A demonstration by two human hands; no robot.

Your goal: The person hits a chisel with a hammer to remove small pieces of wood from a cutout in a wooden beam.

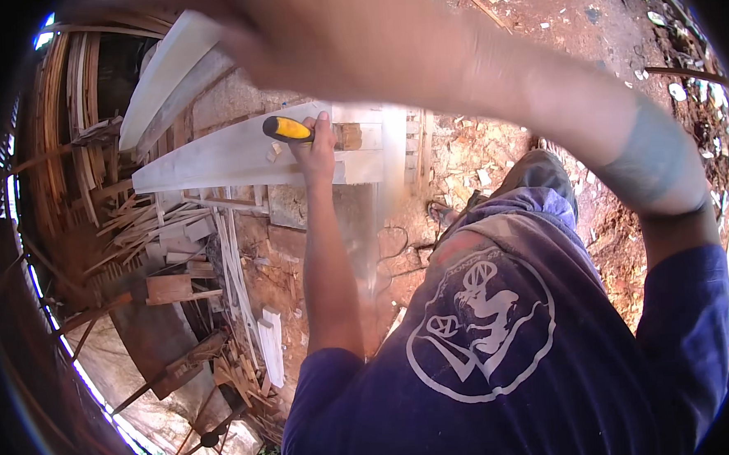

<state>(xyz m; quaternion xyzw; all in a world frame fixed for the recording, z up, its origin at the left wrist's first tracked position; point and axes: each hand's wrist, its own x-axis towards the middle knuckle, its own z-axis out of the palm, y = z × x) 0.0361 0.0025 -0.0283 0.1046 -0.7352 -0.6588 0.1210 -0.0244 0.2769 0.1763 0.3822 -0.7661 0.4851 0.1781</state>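
Note:
My left hand [318,154] is closed around a chisel, whose thick black-and-yellow handle [289,129] points left; its blade cannot be made out. Beneath that hand lies a long pale wooden board [212,159], narrowing and curving toward the left. Close to the hand, at the board's right end, a brown recessed patch [349,136] shows between pale strips. A small wood chip [274,151] rests on the board. My right arm crosses the top of the view, and my right hand [247,28] is raised above the boards, smeared by motion, its fingers unreadable.
Another pale curved board [171,77] lies beyond the first. Thin offcuts [138,235] are heaped at the left, beside upright planks [82,102]. A white wood block [271,348] lies lower down. Wood chips litter the reddish ground [468,152] near my shoe [539,173].

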